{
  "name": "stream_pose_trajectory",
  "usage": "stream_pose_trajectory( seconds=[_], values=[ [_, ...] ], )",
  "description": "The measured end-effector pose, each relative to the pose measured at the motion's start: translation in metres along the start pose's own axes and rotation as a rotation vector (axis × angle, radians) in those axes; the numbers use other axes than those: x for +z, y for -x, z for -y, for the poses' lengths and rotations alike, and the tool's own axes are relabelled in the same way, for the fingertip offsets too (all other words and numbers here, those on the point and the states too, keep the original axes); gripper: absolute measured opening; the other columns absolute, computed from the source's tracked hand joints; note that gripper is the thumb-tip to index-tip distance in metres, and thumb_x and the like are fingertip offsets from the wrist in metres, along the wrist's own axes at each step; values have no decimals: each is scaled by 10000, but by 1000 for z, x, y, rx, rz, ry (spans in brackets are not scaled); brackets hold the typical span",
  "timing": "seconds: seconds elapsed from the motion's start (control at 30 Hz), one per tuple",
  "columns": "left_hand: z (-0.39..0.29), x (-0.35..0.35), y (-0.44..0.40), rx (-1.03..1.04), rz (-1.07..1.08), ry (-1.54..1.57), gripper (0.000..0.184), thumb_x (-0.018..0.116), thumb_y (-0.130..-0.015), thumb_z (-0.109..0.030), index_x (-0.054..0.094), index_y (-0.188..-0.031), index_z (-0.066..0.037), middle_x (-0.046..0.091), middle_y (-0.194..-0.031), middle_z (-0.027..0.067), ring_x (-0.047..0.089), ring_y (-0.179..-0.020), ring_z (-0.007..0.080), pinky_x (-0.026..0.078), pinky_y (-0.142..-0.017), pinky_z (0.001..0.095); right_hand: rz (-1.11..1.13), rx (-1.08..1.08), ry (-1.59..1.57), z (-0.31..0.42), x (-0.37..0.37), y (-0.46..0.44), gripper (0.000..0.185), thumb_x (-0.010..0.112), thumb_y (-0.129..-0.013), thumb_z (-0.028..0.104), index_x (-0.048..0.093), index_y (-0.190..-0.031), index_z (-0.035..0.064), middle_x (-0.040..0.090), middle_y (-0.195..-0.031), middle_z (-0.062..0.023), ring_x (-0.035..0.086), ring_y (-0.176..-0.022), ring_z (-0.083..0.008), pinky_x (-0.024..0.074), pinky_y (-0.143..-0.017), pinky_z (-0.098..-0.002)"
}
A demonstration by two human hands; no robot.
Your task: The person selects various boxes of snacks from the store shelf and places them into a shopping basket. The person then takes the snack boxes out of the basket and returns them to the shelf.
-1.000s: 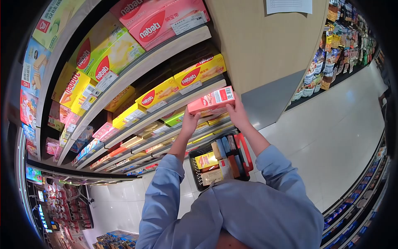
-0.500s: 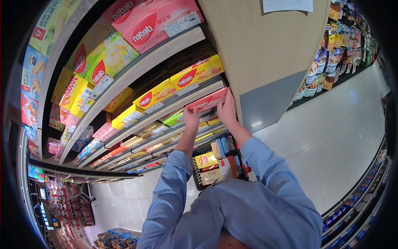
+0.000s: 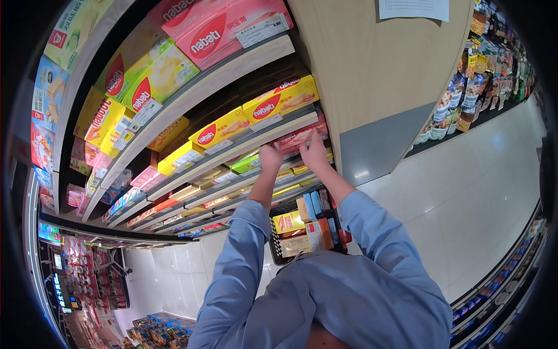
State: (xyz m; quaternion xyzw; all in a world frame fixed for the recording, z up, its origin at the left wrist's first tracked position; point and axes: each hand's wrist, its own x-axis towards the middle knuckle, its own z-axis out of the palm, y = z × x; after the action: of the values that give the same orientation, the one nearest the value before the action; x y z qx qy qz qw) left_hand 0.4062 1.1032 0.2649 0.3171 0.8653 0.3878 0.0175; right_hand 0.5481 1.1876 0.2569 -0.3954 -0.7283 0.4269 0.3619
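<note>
**Pink box (image 3: 295,137) deeper in the shelf, left of the end panel**

My left hand (image 3: 271,158) is at the box's near left end, to the left of the end panel (image 3: 349,75), with fingers curled; I cannot tell whether they pinch the cardboard. A second ago I held the box out in front of the shelf, its barcode side showing; half a second ago its front stood outside. Now it sits further back, in shadow under the shelf board (image 3: 285,125). My right hand (image 3: 314,153), nearer the panel, has its fingers against the front; I cannot see whether they grip.

Leftward from the panel, a green box (image 3: 247,163) lies beyond my left hand, which hides whatever gap there is. The board runs just above the pink box, and the box's right end comes close to the panel's edge. To the panel's right, pale floor (image 3: 453,192) spreads out toward more shelving.

Counting from the left: three yellow boxes (image 3: 280,104) line the shelf above, left of the panel; one black basket (image 3: 274,244) stands low to its left, one yellow pack (image 3: 289,221) among the goods inside; one white sheet (image 3: 414,9) hangs on the panel.
</note>
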Motion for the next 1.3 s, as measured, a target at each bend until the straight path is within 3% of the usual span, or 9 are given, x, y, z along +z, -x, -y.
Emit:
stream_pose_trajectory(
  seconds=[0.07, 0.13, 0.23, 0.33, 0.53, 0.73, 1.1, 1.23, 1.3],
  values=[
    [-2, -11, 1, 75, -47, -50, 307, 681, -862, -205, 647, -975, 78, 661, -985, 300, 645, -915, 458, 516, -796, 492, -48, -23, 31, -9, 6, 0, 627, 611, -874, 197, 410, -1416, -45, 535, -1341, -288, 514, -1272, -400, 414, -1075, -424],
    [-8, -27, 8, 129, -115, -149, 350, 685, -871, -229, 649, -1038, 76, 680, -926, 276, 654, -903, 434, 508, -812, 481, 180, 73, -16, 15, -19, -1, 489, 605, -871, 182, 520, -1316, -2, 614, -1219, -256, 590, -1163, -380, 468, -1000, -425],
    [-20, -59, 25, 254, -60, -582, 469, 701, -849, -321, 636, -1146, 36, 669, -1027, 257, 627, -990, 436, 467, -897, 497, 210, -18, -159, 6, -6, -1, 321, 599, -867, 164, 624, -1165, 48, 682, -1058, -210, 662, -1008, -350, 522, -884, -420],
    [-3, -69, 32, 592, -249, -712, 585, 700, -840, -403, 594, -1241, 10, 623, -1155, 255, 582, -1086, 430, 431, -948, 503, 190, -58, -160, -1, 5, -9, 263, 603, -873, 177, 638, -1098, 45, 696, -1011, -191, 674, -968, -355, 536, -853, -429],
    [3, -71, -1, 451, 43, -586, 678, 704, -830, -487, 563, -1295, -14, 553, -1311, 255, 510, -1236, 402, 407, -1023, 504, 222, -35, -63, -7, 11, -26, 199, 612, -887, 188, 658, -1019, 46, 698, -971, -197, 671, -939, -373, 537, -840, -434],
    [5, -64, -18, 526, 49, -547, 683, 684, -834, -547, 569, -1339, -103, 568, -1342, 195, 511, -1246, 407, 399, -1058, 481, 215, -30, -54, -20, 16, -38, 184, 615, -887, 202, 682, -974, 54, 697, -968, -208, 671, -932, -381, 538, -841, -442],
    [27, -70, -29, 456, 173, -468, 539, 605, -913, -466, 592, -1318, -111, 573, -1355, 168, 515, -1253, 389, 391, -1073, 472, 220, -35, -32, -30, 15, -44, 233, 597, -888, 216, 691, -976, 22, 699, -969, -224, 675, -921, -389, 538, -850, -436],
    [44, -61, -49, 511, 183, -529, 504, 508, -954, -436, 568, -1340, -118, 561, -1371, 166, 507, -1265, 387, 378, -1092, 470, 258, 49, -106, -25, 11, -45, 240, 603, -892, 226, 696, -990, 28, 702, -977, -217, 680, -935, -374, 541, -845, -418],
    [38, -60, -55, 493, 213, -512, 524, 487, -957, -447, 544, -1366, -125, 538, -1402, 164, 485, -1294, 382, 359, -1111, 463, 240, -3, -11, -32, 16, -44, 215, 608, -916, 172, 681, -1030, 5, 724, -964, -171, 709, -907, -278, 538, -821, -350]
  ],
)
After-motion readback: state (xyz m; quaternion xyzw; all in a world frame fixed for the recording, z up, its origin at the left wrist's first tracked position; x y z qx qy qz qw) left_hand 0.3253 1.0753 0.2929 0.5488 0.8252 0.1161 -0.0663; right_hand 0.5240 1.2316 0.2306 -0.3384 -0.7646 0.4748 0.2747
